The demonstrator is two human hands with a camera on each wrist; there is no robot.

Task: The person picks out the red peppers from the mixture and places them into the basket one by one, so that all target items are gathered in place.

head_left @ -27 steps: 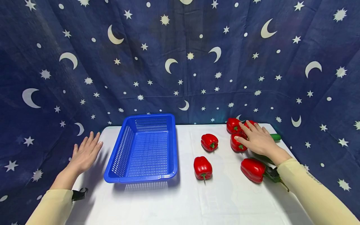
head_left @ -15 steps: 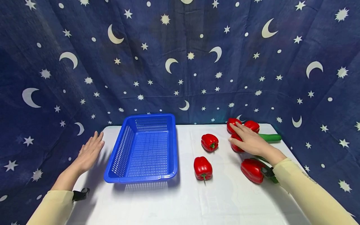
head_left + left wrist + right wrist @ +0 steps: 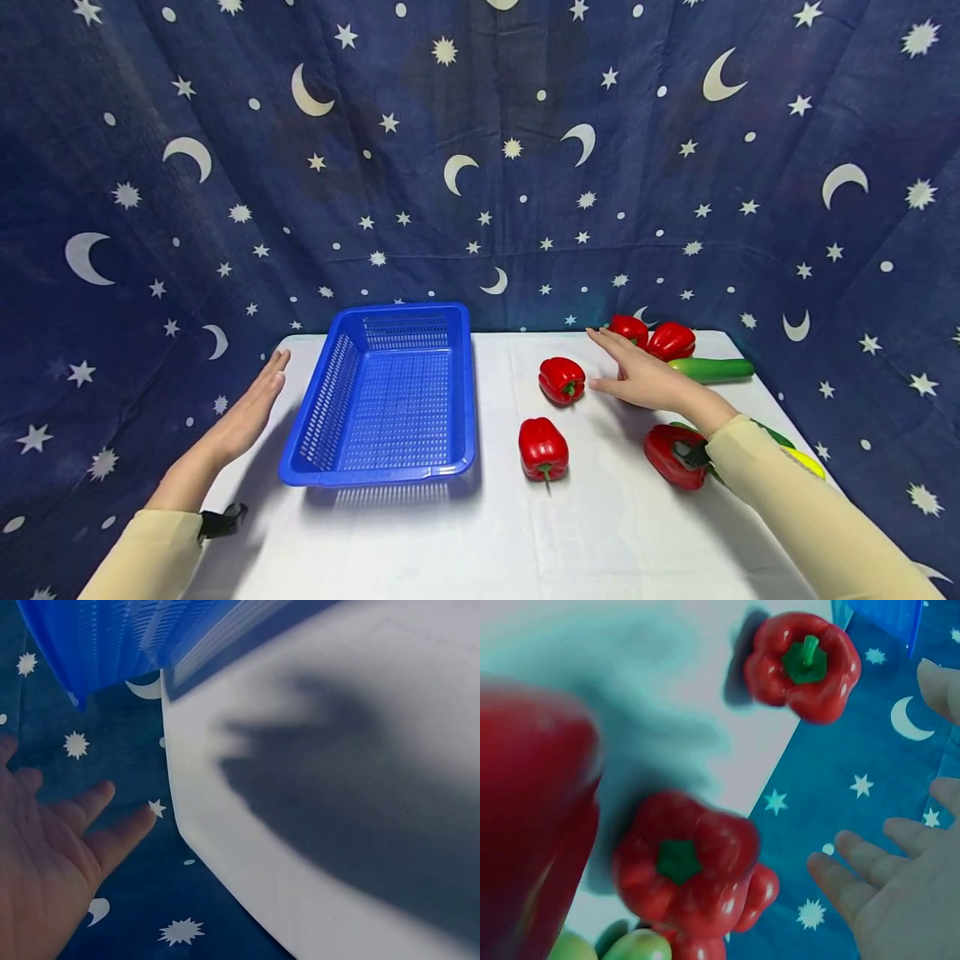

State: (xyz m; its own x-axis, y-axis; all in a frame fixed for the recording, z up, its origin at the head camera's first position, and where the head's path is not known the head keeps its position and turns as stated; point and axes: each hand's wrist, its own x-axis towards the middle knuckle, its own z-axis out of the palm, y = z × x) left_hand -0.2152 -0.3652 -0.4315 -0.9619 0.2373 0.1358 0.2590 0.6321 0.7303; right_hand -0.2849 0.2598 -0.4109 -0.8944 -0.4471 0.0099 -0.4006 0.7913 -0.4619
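Note:
My right hand [image 3: 648, 379] hovers with straight fingers above the right side of the white table, holding nothing. Its fingertips point at a red bell pepper [image 3: 562, 381]; another bell pepper [image 3: 543, 450] sits nearer the front. Behind the hand are more bell peppers [image 3: 671, 341], one mostly covered by it, and a long green cucumber [image 3: 712, 370]. In the right wrist view the thumb and fingers [image 3: 862, 862] are spread apart, with a pepper [image 3: 686, 862] beside them. My left hand [image 3: 243, 417] is raised, empty and straight-fingered, left of the blue plastic basket [image 3: 375, 478].
Under my right forearm lie a large red bell pepper [image 3: 675, 457] and a yellow item [image 3: 806, 462], both partly covered. The basket has perforated walls and nothing inside. A dark blue curtain [image 3: 510, 167] with moons and stars hangs right behind the table [image 3: 450, 550].
My right hand has moved left, away from the back-right peppers, uncovering the cucumber and the yellow item. My left hand has turned more edge-on and shifted slightly right.

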